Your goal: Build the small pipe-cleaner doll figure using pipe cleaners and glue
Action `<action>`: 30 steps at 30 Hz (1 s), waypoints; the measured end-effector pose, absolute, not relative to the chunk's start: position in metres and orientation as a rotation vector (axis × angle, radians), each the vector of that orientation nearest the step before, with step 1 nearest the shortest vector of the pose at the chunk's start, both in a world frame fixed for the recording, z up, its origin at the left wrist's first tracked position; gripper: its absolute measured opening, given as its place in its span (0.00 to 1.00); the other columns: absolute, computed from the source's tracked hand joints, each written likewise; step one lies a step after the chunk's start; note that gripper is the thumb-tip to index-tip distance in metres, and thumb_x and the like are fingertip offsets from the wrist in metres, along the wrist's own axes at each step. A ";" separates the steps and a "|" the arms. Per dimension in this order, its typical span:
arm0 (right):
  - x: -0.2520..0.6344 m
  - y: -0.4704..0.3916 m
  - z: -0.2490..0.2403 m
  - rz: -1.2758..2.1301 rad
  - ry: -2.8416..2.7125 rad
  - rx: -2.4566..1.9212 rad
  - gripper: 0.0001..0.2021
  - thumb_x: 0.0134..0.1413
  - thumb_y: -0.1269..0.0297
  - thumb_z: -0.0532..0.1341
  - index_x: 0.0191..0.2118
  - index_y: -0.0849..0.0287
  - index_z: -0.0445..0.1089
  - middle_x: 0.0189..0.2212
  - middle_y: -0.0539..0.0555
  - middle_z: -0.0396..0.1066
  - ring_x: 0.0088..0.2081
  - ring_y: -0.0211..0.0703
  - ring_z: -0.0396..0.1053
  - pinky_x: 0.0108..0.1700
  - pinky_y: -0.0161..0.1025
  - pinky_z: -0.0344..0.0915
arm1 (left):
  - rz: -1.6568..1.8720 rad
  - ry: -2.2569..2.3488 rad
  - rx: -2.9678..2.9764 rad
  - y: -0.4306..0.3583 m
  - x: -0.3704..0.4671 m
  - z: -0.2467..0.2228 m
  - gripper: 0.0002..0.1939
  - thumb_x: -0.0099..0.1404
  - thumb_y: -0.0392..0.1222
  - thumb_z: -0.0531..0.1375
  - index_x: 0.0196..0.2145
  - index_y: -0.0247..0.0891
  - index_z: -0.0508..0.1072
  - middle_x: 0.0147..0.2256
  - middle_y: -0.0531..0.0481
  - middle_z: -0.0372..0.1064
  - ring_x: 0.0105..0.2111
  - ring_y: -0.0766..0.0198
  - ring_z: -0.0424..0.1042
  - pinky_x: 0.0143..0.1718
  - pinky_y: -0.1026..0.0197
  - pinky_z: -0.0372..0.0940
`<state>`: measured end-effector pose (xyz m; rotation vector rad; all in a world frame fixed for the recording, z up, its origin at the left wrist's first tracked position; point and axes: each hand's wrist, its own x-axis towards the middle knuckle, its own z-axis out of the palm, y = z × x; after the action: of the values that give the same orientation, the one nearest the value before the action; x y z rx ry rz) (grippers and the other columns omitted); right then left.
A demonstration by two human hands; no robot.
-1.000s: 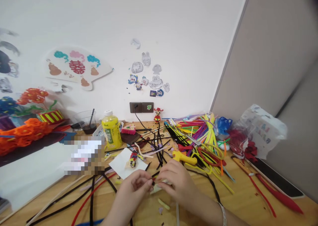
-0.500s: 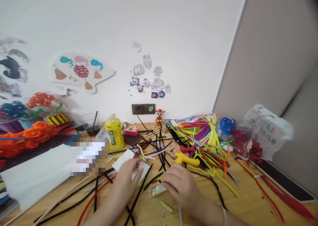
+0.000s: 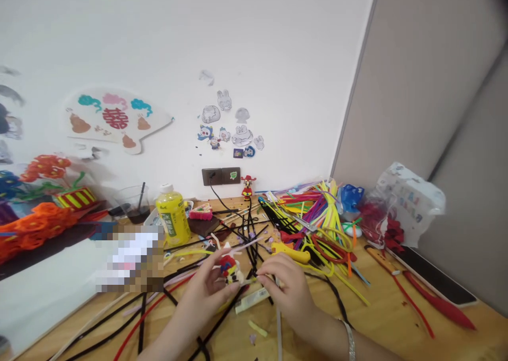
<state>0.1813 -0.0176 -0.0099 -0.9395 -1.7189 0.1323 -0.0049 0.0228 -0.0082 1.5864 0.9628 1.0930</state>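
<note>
Strips (image 3: 332, 207) litter the wooden table (image 3: 381, 324) between hands (image 3: 204, 281) (image 3: 289, 287) and white wall (image 3: 286, 75).

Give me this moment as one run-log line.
left hand: holds small multicoloured figure | right hand: pinched close to it, contents unclear | nearby: pale tube, yellow tool

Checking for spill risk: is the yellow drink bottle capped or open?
Capped: a white cap sits on top of the upright yellow bottle.

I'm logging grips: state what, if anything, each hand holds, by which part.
The left hand holds a small red, blue, yellow and black figure by its left side, between thumb and fingers. What the right hand pinches, if anything, cannot be told.
</note>
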 end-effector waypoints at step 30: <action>0.185 -0.025 -0.001 0.025 -1.922 -0.593 0.07 0.56 0.71 0.54 0.36 0.57 0.68 0.28 0.53 0.71 0.32 0.39 0.66 0.34 0.38 0.63 | 0.927 0.413 1.466 -0.008 0.007 -0.007 0.20 0.54 0.42 0.63 0.45 0.52 0.65 0.45 0.51 0.63 0.47 0.61 0.63 0.42 0.62 0.63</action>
<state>0.1849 -0.0248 -0.0011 -0.5925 -1.9219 0.0245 0.0074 -0.0080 -0.0072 1.4661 0.4129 0.9271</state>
